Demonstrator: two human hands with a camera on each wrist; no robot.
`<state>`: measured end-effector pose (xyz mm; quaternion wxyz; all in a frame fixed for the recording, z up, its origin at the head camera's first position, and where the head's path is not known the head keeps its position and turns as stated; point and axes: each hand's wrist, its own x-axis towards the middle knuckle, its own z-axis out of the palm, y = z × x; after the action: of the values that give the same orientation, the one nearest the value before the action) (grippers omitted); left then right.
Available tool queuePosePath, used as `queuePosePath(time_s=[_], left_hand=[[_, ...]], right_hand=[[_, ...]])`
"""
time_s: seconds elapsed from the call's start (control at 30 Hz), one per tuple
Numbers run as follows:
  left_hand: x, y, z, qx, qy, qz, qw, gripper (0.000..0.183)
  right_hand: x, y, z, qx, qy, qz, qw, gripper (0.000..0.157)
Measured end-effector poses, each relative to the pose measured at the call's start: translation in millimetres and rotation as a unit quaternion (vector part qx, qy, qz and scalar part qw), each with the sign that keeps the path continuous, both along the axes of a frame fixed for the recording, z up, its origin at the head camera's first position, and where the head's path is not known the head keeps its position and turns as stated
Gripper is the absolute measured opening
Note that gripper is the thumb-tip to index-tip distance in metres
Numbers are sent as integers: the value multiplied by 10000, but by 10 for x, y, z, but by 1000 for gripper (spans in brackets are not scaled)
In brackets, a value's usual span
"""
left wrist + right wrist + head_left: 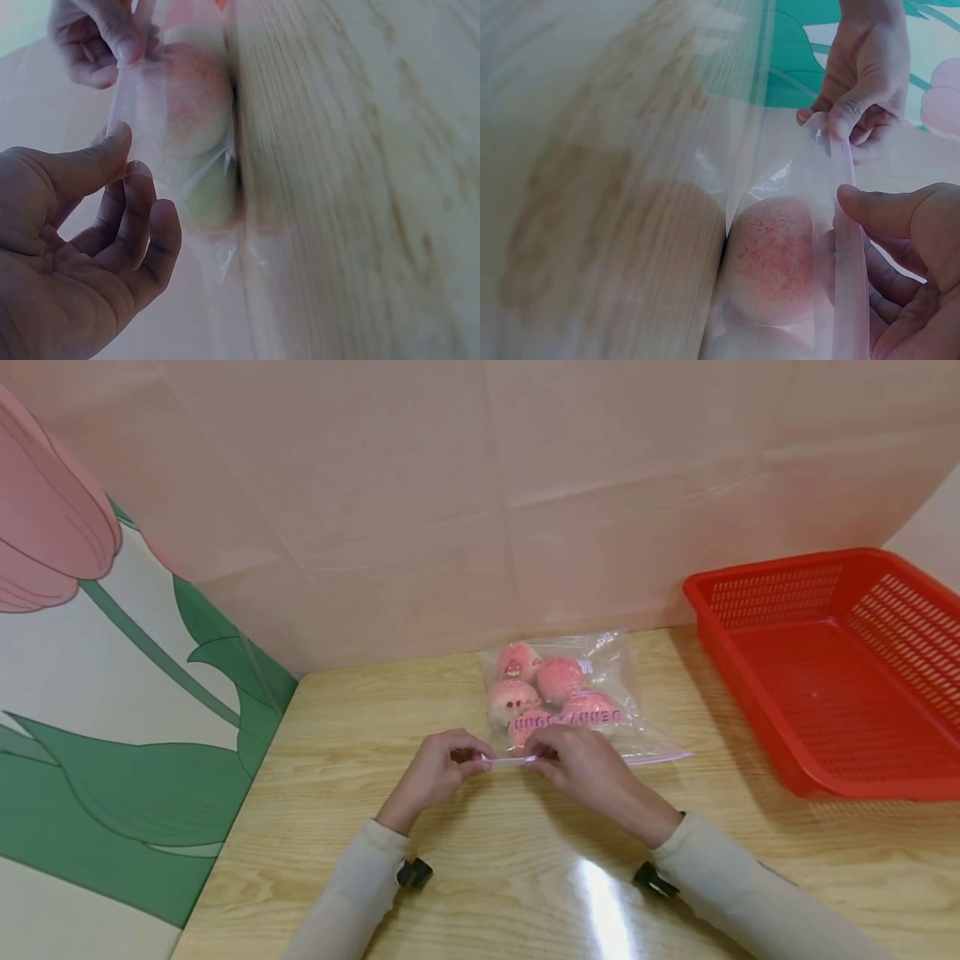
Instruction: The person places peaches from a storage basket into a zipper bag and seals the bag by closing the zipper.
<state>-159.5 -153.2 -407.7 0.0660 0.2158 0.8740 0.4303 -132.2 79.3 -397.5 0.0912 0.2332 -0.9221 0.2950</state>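
Observation:
A clear zip bag (611, 672) with pink lettering lies on the table, holding several pink peaches (561, 679). My left hand (442, 768) pinches the left corner of its mouth between thumb and fingers. Close beside it, my right hand (588, 768) pinches the same pinkish zip strip (510, 762) a little farther right. From there the strip runs on to the bag's right corner. In the right wrist view, the right thumb lies along the strip (849, 277), with a peach (771, 259) just inside the plastic.
A red plastic basket (780, 710) with slotted sides stands on the right of the wooden table (360, 718). Behind the table hangs a pale pink cloth (390, 510). On the left is a panel (150, 693) with painted tulips and leaves.

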Motion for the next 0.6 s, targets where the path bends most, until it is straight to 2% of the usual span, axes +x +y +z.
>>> queuePosePath(time_s=[0.6], left_hand=[[-4,-10,2,29,-60,-32,10000,8]], right_hand=[[2,91,5,-5,-73,-8,10000,13]])
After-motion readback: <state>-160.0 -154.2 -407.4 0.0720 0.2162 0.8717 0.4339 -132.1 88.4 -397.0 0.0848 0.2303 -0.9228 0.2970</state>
